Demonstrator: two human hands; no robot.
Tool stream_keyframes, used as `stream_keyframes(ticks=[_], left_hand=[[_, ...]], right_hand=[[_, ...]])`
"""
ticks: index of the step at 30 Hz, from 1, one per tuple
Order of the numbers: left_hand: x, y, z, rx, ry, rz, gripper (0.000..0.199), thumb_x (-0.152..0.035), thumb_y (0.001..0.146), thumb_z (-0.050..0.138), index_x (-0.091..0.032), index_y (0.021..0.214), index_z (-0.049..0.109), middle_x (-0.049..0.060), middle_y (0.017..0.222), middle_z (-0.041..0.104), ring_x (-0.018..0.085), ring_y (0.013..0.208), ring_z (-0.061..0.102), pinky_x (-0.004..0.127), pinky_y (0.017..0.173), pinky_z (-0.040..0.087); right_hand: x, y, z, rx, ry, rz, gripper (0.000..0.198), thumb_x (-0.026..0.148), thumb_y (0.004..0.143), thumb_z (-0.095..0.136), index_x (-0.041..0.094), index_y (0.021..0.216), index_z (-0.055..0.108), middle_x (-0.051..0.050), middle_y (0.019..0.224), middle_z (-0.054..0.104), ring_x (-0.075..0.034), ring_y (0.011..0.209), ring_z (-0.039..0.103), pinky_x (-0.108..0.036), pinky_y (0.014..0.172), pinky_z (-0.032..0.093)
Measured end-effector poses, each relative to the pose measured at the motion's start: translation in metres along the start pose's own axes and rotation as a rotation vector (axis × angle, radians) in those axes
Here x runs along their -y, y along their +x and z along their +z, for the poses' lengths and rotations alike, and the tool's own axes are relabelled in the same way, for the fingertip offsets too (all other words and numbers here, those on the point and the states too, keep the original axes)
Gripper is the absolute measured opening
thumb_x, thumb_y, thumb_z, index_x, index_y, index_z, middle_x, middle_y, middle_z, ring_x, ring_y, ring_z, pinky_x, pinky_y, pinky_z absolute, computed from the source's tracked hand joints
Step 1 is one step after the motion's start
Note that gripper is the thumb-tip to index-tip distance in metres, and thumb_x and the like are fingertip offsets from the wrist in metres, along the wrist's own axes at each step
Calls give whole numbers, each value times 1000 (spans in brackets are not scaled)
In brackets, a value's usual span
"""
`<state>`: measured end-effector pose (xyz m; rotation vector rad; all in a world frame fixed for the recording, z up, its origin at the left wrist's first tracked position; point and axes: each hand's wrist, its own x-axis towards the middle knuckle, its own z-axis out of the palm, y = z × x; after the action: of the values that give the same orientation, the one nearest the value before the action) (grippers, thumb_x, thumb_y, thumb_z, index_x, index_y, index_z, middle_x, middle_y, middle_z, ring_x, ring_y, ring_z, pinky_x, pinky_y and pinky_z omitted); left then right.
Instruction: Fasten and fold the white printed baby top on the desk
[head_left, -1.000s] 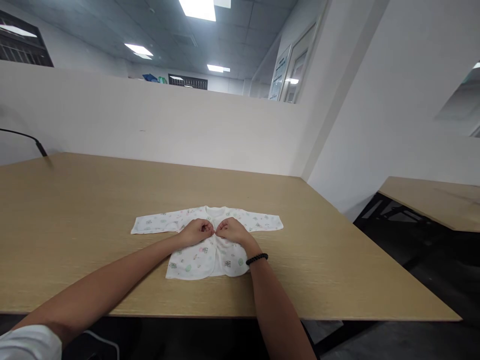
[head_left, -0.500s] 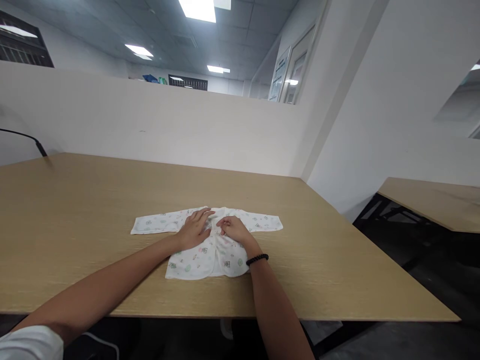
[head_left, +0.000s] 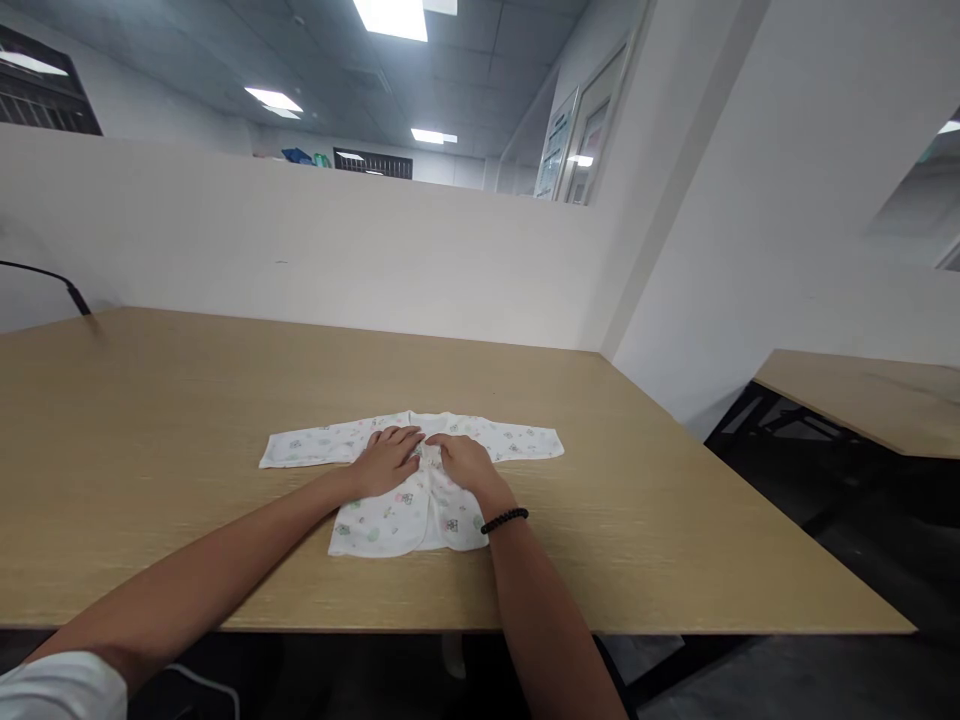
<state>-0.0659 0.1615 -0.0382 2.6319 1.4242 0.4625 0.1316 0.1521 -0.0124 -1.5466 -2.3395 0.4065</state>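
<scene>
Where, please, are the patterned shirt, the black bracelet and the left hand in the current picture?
Patterned shirt [head_left: 401, 516], head view: front panel, below the hands.
Black bracelet [head_left: 504, 520], head view: middle of its visible band.
Left hand [head_left: 382, 466], head view: back of the hand.

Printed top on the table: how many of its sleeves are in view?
2. One sleeve stretches out leftward beyond the left hand, the other sleeve rightward beyond the right hand; no further sleeve appears hidden.
</scene>
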Motion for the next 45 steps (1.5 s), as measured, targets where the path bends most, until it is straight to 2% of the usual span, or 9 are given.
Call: stream_keyframes(ticks=[6,9,13,16,17,20,25,31,45], left_hand=[[0,-1,-3,1,-60,16,51,-38,91,36,-21,139,41,12,145,44,29,134,36,47,108,27],[-5,-2,-11,-68,-170,53,45,-35,88,41,-16,128,48,15,132,53,27,120,49,40,100,37],[-15,-4,-27,-126,-254,69,13,-26,77,46,-19,82,56,4,81,62,19,74,55,29,69,41],[-22,-9,-35,38,-242,128,11,-22,71,49,-20,61,48,-2,57,51,14,55,45,26,56,31],[-25,-11,-36,92,-235,136,11,-22,70,50,-19,59,48,-2,55,49,14,53,43,26,54,28],[-29,-14,-36,163,-210,121,5,-24,68,55,-20,67,53,-2,58,54,14,53,46,26,52,24],[-29,-11,-35,164,-187,62,11,-31,70,58,-21,75,55,-1,64,58,16,59,52,26,53,26],[-27,-10,-39,150,-180,45,15,-34,73,59,-21,79,55,0,70,61,17,64,53,25,55,29],[-27,-10,-29,239,-419,126,17,-33,76,58,-18,78,63,0,65,59,13,58,51,22,54,35]], right_hand=[[5,-3,2,4,-67,29,51,12,88,39,24,136,52,-12,119,64,-27,110,59,-36,87,43],[1,-1,1,-12,10,79,52,13,87,42,20,137,47,-13,111,66,-26,102,60,-33,80,42],[-9,0,-5,-27,196,156,33,16,81,49,17,113,55,-4,85,65,-17,77,58,-24,65,38],[-11,-3,-12,67,313,100,10,25,77,60,18,83,58,2,72,58,-13,66,51,-21,57,33],[-11,-5,-14,138,346,53,13,29,76,64,18,76,57,3,68,56,-12,64,48,-21,56,32],[-7,-10,-17,310,362,-62,28,40,69,75,18,65,58,5,62,52,-11,62,46,-21,55,31],[-3,-12,-13,275,246,-85,22,30,57,82,19,57,63,2,65,57,-16,74,52,-22,64,38],[-10,-10,-9,235,332,-86,7,15,59,72,19,63,68,1,66,62,-16,73,55,-22,63,40],[-13,-3,-21,408,670,-1,9,18,70,58,15,72,66,6,52,52,-7,47,41,-18,45,27]])
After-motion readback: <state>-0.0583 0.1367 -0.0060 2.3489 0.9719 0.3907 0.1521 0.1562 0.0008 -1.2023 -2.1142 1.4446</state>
